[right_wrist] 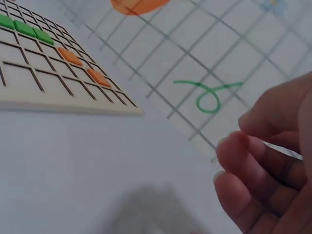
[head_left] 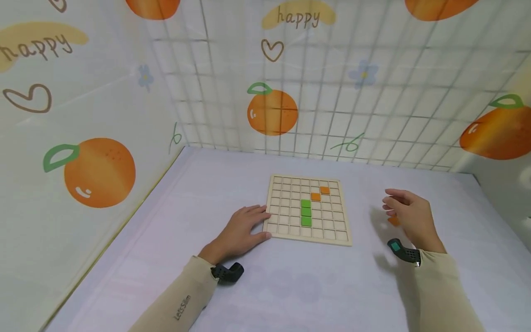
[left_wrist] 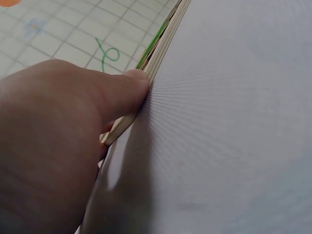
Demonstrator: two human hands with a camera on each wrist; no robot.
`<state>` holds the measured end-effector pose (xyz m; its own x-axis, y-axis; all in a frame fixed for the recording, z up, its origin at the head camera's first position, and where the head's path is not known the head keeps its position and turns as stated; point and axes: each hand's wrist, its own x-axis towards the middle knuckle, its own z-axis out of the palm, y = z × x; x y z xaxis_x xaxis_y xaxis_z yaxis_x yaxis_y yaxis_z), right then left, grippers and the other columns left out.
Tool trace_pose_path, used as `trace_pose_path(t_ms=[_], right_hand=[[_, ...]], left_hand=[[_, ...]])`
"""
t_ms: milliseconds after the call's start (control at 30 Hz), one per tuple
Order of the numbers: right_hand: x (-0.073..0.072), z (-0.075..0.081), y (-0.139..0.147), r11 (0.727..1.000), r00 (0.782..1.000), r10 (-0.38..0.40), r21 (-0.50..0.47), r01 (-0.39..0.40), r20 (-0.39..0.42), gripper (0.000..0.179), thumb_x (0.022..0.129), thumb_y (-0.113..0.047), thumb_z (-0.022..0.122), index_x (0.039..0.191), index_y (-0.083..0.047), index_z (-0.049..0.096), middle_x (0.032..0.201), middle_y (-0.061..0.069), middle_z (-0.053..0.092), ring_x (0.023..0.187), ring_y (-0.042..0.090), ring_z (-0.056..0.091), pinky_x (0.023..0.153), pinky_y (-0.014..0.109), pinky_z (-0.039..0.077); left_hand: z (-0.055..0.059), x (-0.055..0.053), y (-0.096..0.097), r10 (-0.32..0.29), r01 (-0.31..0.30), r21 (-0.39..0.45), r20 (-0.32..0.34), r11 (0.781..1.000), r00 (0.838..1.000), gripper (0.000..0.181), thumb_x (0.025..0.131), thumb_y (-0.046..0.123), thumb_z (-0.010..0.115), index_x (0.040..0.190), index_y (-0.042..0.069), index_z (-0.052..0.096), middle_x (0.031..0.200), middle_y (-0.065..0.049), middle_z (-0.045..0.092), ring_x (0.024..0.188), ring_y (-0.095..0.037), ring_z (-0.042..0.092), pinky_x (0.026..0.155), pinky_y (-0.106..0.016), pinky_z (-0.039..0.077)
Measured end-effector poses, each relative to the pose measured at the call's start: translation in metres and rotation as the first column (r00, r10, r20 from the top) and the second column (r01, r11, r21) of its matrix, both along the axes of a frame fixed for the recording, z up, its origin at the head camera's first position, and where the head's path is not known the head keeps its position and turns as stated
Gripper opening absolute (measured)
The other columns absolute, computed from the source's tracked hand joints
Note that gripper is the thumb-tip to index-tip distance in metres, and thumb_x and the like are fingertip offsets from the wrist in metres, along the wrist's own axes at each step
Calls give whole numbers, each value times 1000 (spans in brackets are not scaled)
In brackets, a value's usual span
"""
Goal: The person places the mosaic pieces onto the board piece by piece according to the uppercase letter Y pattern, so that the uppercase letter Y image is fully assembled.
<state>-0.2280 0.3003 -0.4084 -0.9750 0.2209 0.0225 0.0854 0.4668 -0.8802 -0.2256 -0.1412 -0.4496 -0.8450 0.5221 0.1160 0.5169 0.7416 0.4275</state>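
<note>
A square wooden grid board [head_left: 290,234] lies on the table, with three green tiles [head_left: 306,212] in one column and two orange tiles [head_left: 315,197] stepping diagonally up to the right. My left hand [head_left: 242,230] rests at the board's near left corner, fingers on the left edge and thumb [left_wrist: 129,85] against the near edge. To the right of the board, my right hand [head_left: 410,216] hovers over the table with loosely bent fingers. Nothing shows between its thumb and fingertips [right_wrist: 231,192]. Another orange tile [head_left: 394,221] is partly hidden below that hand.
A white cloth [head_left: 274,286] covers the table. Behind it rises a grid panel [head_left: 327,124] under a sheet printed with oranges, and a similar sheet [head_left: 95,230] hangs along the left side. Each wrist wears a dark strap device [head_left: 227,273].
</note>
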Motion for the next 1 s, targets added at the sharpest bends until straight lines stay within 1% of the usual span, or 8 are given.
trace_pose_path(t_ms=[100,200,333,567,667,833,933,1000], right_hand=[[5,-2,14,999,1000,-26,-40,26,11,58,100,-42,60,141,-2,53,112,5,69,91,15,68,74,21,58],[10,-3,26,985,999,-51,-166,50,-6,49,99,-37,64,136,-6,58,105,-3,70,89,11,68,73,19,57],[14,-6,38,963,995,-100,-253,93,-12,38,98,-29,67,129,-9,60,95,-11,70,84,7,68,70,18,57],[22,-12,52,982,987,-141,-115,148,72,54,101,-37,60,142,-3,52,96,-17,64,88,1,62,70,15,55],[28,-16,57,990,988,-126,-49,131,83,57,101,-40,58,142,-1,51,98,-16,62,86,4,62,69,16,55],[36,-19,65,997,989,-80,-5,82,121,59,99,-41,63,139,1,52,93,-18,66,76,15,61,64,21,55],[38,-20,67,998,983,-58,14,57,175,66,97,-46,64,142,0,50,97,-12,68,76,20,59,61,25,53],[40,-21,68,997,976,-48,66,35,212,69,97,-50,61,145,-2,49,106,-3,67,79,21,58,61,27,52]], left_hand=[[1,0,1,-2,2,-1,3,1000,1000,59,97,48,61,147,16,53,158,-1,38,147,-22,29,120,-44,18],[1,0,2,-1,1,-2,3,1000,1000,59,97,48,61,147,16,53,158,-1,39,147,-21,29,120,-44,19],[2,0,1,-3,3,-5,-2,1000,1000,59,97,47,61,147,16,53,158,-2,39,147,-22,29,120,-44,18],[1,1,1,-8,8,4,-5,1000,1000,58,98,46,61,146,15,53,158,-3,39,147,-23,30,120,-46,19],[1,1,1,-16,16,14,-14,1000,1000,57,97,45,61,146,15,54,157,-3,40,146,-24,30,119,-47,20],[1,0,1,-20,20,0,-5,1000,1000,58,98,46,60,147,16,52,158,-2,38,147,-22,28,119,-46,20],[2,0,0,-16,16,-8,0,1000,1000,58,98,47,59,147,17,52,159,-1,38,148,-22,28,119,-45,20],[2,0,-1,-14,14,-13,2,1000,1000,58,98,47,60,148,17,52,159,-2,38,148,-22,28,120,-45,19]])
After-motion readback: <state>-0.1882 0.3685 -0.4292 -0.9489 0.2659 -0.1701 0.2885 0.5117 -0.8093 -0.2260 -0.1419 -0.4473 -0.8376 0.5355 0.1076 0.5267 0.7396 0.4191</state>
